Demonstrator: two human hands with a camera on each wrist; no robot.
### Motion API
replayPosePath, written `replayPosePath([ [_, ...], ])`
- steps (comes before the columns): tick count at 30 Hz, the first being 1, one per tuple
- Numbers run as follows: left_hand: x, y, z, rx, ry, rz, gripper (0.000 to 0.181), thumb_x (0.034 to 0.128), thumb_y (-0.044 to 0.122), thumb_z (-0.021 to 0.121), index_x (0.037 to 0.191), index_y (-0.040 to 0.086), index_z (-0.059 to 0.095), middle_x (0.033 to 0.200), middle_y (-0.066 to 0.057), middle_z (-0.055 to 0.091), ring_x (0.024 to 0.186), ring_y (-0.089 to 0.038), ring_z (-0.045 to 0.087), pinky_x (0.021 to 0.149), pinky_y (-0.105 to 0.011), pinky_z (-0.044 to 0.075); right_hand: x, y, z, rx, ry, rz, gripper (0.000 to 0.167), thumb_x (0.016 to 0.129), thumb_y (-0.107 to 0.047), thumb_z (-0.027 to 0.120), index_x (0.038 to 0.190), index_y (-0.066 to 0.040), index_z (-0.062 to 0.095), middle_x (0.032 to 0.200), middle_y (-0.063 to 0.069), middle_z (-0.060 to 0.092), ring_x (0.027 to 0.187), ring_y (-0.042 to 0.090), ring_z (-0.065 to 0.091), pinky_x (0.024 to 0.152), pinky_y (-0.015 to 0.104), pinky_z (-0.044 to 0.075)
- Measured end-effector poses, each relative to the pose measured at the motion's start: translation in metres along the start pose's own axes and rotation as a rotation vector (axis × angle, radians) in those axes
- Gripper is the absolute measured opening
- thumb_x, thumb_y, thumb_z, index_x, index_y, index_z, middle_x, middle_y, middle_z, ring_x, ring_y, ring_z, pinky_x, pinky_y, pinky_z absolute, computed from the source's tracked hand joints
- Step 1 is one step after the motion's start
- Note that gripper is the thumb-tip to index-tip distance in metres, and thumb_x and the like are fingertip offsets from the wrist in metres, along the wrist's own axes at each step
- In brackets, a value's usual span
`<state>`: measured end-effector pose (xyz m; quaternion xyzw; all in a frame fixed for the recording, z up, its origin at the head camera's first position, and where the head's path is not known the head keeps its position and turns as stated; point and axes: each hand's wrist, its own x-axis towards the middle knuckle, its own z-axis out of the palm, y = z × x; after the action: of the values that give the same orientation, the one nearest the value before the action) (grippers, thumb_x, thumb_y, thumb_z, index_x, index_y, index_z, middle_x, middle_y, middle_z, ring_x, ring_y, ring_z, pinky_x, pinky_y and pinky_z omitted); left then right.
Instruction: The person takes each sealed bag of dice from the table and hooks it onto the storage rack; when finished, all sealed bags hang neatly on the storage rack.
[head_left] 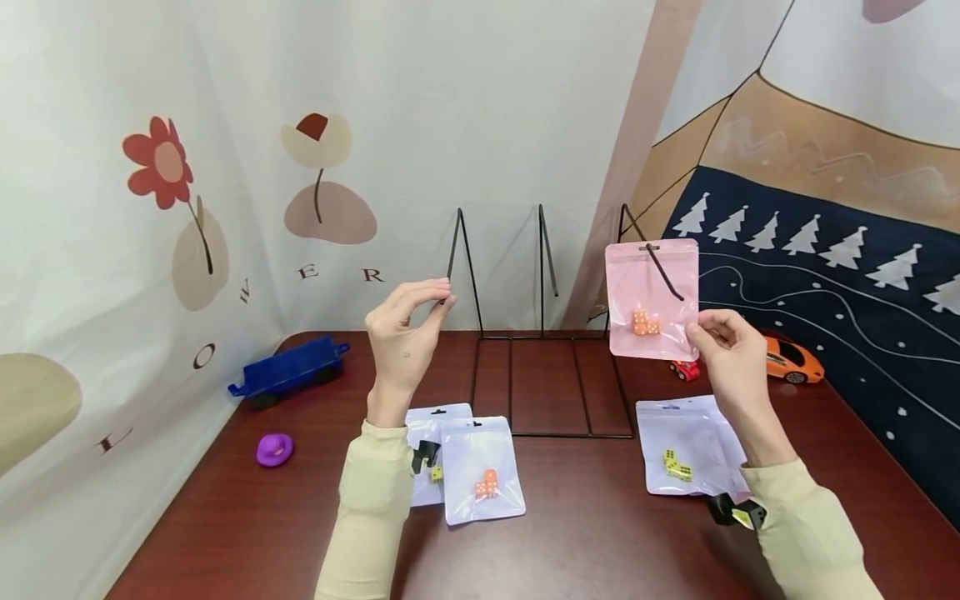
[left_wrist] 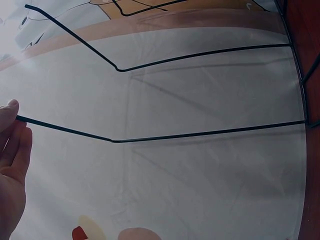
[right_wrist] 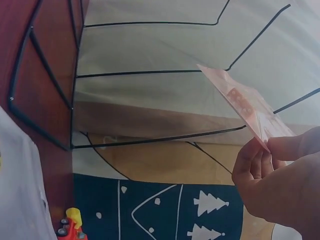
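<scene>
A black wire rack (head_left: 555, 435) with three upright prongs stands on the table. My left hand (head_left: 405, 342) pinches the front tip of the leftmost prong (left_wrist: 65, 130) between thumb and fingers. On the rightmost prong hangs a pink zip bag (head_left: 626, 279) with orange dice (head_left: 643, 323) inside; the prong passes through its top slot. My right hand (head_left: 731, 358) pinches the lower right edge of this bag. In the right wrist view the pink bag (right_wrist: 237, 102) is seen nearly edge-on, tilted on the prong. The middle prong (head_left: 542, 267) carries nothing.
Lilac bags with orange dice (head_left: 486, 485) and yellow dice (head_left: 437, 473) lie at front left. More lilac bags (head_left: 652, 433) lie at right. A blue toy trailer (head_left: 292, 367), purple toy hat (head_left: 274, 450), orange toy car (head_left: 791, 362) and red toy (head_left: 685, 370) sit around.
</scene>
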<state>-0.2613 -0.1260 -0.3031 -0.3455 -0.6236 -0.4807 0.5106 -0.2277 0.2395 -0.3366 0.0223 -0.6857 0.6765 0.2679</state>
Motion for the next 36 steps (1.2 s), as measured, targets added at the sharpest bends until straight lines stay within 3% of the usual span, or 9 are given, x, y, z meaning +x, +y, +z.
replayPosePath([
  [7, 0.000, 0.000, 0.001, 0.001, 0.009, 0.017, 0.023, 0.0673, -0.018, 0.076, 0.084, -0.002, 0.073, 0.089, -0.012, 0.071, 0.087, -0.024, 0.067, 0.078, -0.033, 0.055, 0.009, 0.000, 0.006, 0.103, 0.024, 0.031, 0.009, 0.087, 0.006, 0.063, 0.090, -0.002, 0.063, 0.084, 0.001, 0.060, 0.064, 0.010, 0.049, 0.052, 0.013, 0.046],
  [11, 0.000, 0.000, 0.001, 0.000, 0.005, 0.015, 0.019, 0.0705, -0.014, 0.076, 0.085, -0.003, 0.073, 0.090, -0.012, 0.071, 0.086, -0.025, 0.067, 0.078, -0.033, 0.055, 0.013, 0.001, 0.009, 0.135, 0.038, 0.045, 0.009, 0.087, 0.006, 0.063, 0.090, -0.002, 0.063, 0.084, 0.002, 0.060, 0.063, 0.010, 0.049, 0.052, 0.012, 0.047],
  [24, 0.000, 0.006, -0.003, -0.024, 0.009, 0.004, 0.013, 0.0737, -0.011, 0.075, 0.084, -0.005, 0.072, 0.088, -0.016, 0.070, 0.087, -0.026, 0.067, 0.077, -0.034, 0.055, 0.027, 0.003, 0.025, 0.179, 0.092, 0.048, 0.013, 0.085, 0.008, 0.065, 0.087, -0.005, 0.066, 0.081, 0.006, 0.057, 0.064, 0.013, 0.047, 0.053, 0.013, 0.044],
  [36, -0.001, 0.009, -0.006, -0.003, 0.004, -0.001, 0.020, 0.0700, -0.016, 0.075, 0.084, -0.003, 0.073, 0.090, -0.014, 0.070, 0.087, -0.025, 0.067, 0.077, -0.034, 0.055, 0.037, 0.006, 0.034, 0.159, 0.130, 0.087, 0.015, 0.084, 0.009, 0.065, 0.091, -0.004, 0.067, 0.081, 0.004, 0.058, 0.066, 0.012, 0.044, 0.051, 0.013, 0.039],
])
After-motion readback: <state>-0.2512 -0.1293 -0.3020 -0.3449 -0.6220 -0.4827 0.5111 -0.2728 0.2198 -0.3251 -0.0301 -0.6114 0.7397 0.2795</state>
